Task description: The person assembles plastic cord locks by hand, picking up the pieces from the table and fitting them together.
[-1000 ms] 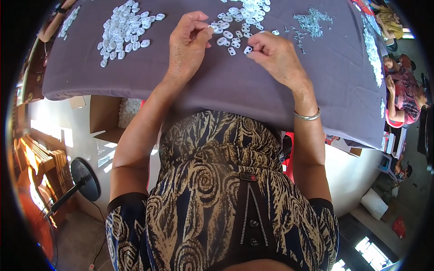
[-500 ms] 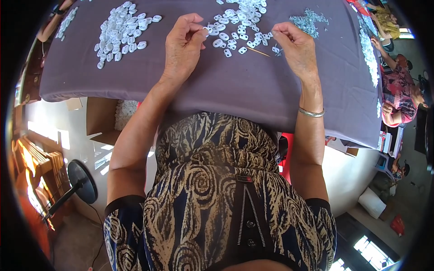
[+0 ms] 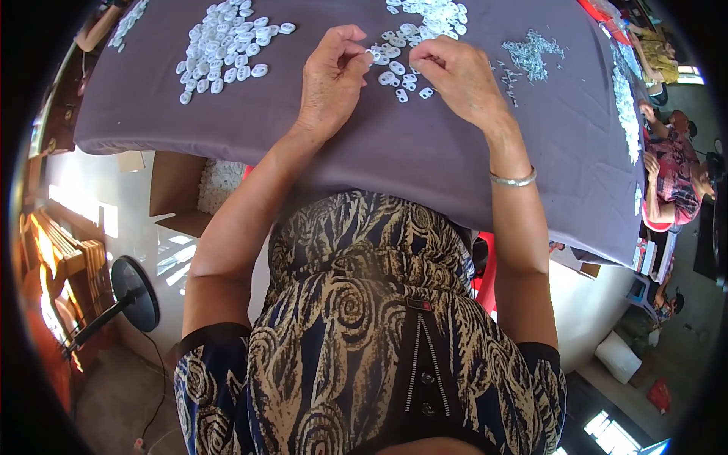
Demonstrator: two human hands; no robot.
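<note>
My left hand [image 3: 332, 82] is closed in a pinch above the grey tablecloth, with a small white plastic piece [image 3: 373, 55] between thumb and forefinger. My right hand [image 3: 464, 82] is close by on the right, thumb and fingertips pressed together; whatever they hold is too small or hidden. Under and between the hands lie loose white oval plastic pieces [image 3: 397, 68] with holes. Beyond them a larger white heap [image 3: 434, 12] reaches the top of the picture. To the right of my right hand is a pile of tiny silvery screws or pins [image 3: 535, 54].
Another heap of white oval pieces [image 3: 227, 47] lies on the left of the grey tablecloth [image 3: 394, 152]. An open cardboard box [image 3: 176, 186] with white contents stands below the table's left edge, near a black round stand [image 3: 136, 294]. Other people [image 3: 671, 167] sit along the right.
My right hand has moved left from beside the screw pile toward my left hand. The thin wooden stick seen on the cloth is now out of sight. The whole view has shifted slightly.
</note>
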